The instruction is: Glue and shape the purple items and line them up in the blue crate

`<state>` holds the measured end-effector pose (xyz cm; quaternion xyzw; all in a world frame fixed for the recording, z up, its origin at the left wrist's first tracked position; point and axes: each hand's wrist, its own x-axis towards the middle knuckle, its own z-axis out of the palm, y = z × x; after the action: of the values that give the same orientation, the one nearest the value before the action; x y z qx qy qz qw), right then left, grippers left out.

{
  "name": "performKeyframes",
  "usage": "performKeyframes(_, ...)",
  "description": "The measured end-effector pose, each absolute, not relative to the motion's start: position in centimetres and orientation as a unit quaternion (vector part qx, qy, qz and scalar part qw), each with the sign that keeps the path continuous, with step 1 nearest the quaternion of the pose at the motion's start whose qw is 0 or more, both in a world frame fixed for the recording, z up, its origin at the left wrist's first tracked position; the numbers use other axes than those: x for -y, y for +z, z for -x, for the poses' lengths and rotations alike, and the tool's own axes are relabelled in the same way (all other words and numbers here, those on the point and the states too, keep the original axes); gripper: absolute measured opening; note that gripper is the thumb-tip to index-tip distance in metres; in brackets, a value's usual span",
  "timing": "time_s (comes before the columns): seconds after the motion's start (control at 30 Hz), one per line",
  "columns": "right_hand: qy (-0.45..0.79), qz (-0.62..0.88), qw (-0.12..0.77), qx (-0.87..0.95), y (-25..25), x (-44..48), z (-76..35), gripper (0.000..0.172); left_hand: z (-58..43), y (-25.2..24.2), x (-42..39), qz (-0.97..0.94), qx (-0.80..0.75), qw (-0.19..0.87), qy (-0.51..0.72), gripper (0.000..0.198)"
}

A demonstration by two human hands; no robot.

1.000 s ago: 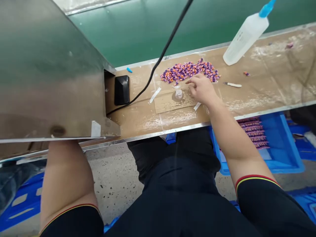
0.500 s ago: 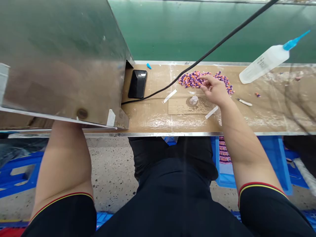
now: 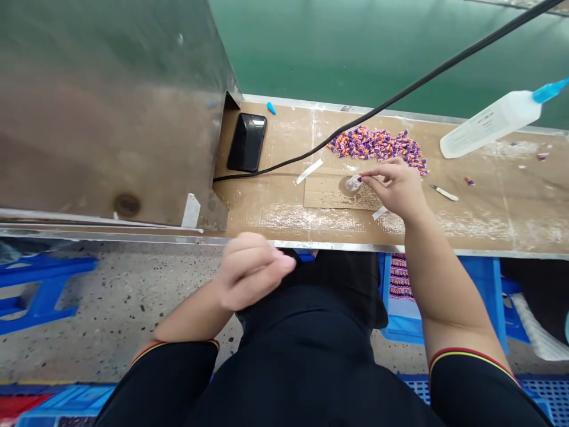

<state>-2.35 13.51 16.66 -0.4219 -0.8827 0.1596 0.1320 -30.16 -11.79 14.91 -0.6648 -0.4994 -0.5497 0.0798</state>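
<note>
Purple-and-orange small pieces lie in a long heap (image 3: 377,143) just beyond the right hand (image 3: 395,188), whose thumb and forefinger come close together at a small clear plastic piece (image 3: 354,183). The fingertips touch it, and a purple speck shows at their tip, but I cannot tell whether the piece is firmly gripped. The other fingers curve loosely behind them. The clear piece sits over a cardboard sheet (image 3: 333,193), directly under the fingertips. The left hand (image 3: 251,271) hangs well apart, below the bench edge over the dark trousers, curled loosely with nothing visible in it.

Right of the grip lie a white-handled craft knife (image 3: 443,193) and, farther off, a plastic glue bottle (image 3: 491,126) with a blue nozzle. A strip of white tape (image 3: 309,171) lies left of the grip, and a black cable (image 3: 355,127) crosses above it toward a black pad (image 3: 246,142). Beneath the right forearm, a blue crate (image 3: 482,296) holds patterned strips.
</note>
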Motion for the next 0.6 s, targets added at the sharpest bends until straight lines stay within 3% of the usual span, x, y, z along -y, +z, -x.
performKeyframes(0.1, 0.143, 0.413, 0.138, 0.889, 16.3, -13.4, 2.0, 0.031, 26.6, 15.3, 8.9, 0.658, 0.434, 0.035, -0.614, 0.035)
performKeyframes(0.2, 0.137, 0.396, 0.170, 0.892, 15.7, -13.3, 1.7, 0.028, 25.0, 15.2, 3.9, 0.550, 0.461, -0.170, -0.675, 0.022)
performKeyframes(0.37, 0.175, 0.401, 0.338, 0.833, 14.5, -12.0, 1.9, 0.018, 24.3, 14.1, -2.4, 0.429, 0.463, -0.428, -0.647, 0.038)
performKeyframes(0.5, 0.251, 0.434, 0.480, 0.720, 13.3, -9.3, 3.4, 0.017, 23.7, 13.0, -4.4, 0.371, 0.448, -0.504, -0.638, 0.034)
performKeyframes(0.6, 0.296, 0.427, 0.536, 0.665, 12.2, -7.0, 5.1, 0.019, 23.2, 12.1, -4.6, 0.315, 0.452, -0.544, -0.633, 0.033)
